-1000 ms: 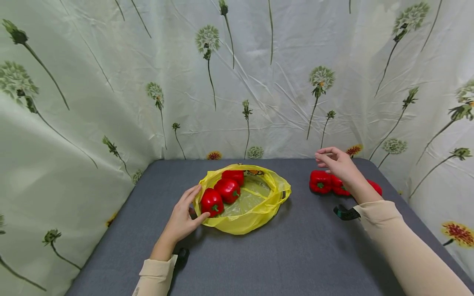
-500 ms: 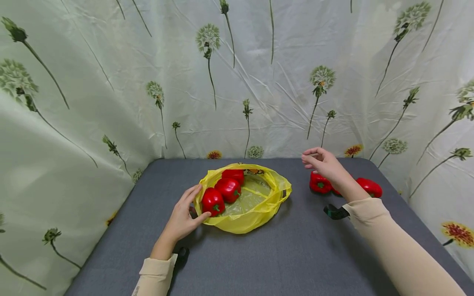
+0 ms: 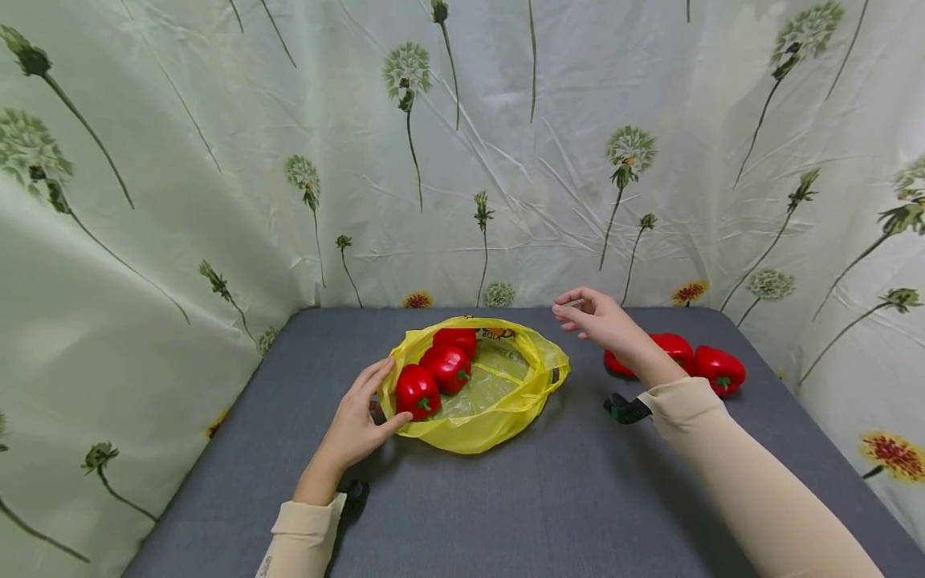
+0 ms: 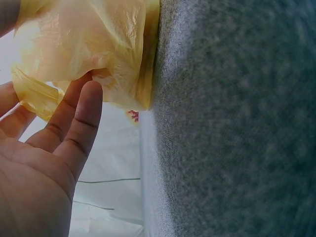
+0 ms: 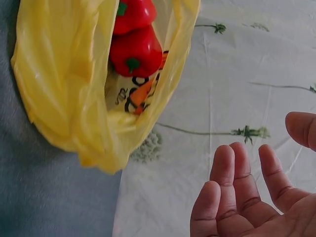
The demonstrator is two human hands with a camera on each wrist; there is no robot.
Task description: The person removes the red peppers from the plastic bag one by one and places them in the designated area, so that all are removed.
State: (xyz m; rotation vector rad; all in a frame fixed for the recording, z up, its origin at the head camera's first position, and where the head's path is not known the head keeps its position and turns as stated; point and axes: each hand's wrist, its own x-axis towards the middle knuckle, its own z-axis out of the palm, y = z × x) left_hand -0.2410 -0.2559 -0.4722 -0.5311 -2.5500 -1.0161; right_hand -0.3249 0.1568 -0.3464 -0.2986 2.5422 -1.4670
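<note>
A yellow plastic bag [image 3: 470,437] stands on the grey table with its mouth spread wide. Three red bell peppers lie at its left side, the nearest pepper [image 3: 417,392] close to the rim. My left hand [image 3: 357,421] touches the bag's left side, thumb and fingers spread along the rim. From the left wrist view, its fairly straight fingers [image 4: 84,118] reach up against the thin plastic. My right hand [image 3: 596,321] hovers right of the bag, over the back of the table, fingers loosely bent and holding nothing. The right wrist view shows its fingertips apart, below the bag's edge.
Three more red peppers [image 3: 719,371] lie in a row at the back right of the table [image 3: 506,514], partly behind the right forearm. A pale curtain [image 3: 462,160] with a dandelion print hangs behind the table and along both sides.
My right hand has moved left from above the row of peppers toward the bag, uncovering the peppers on the right. The left hand and the bag stay almost where they were.
</note>
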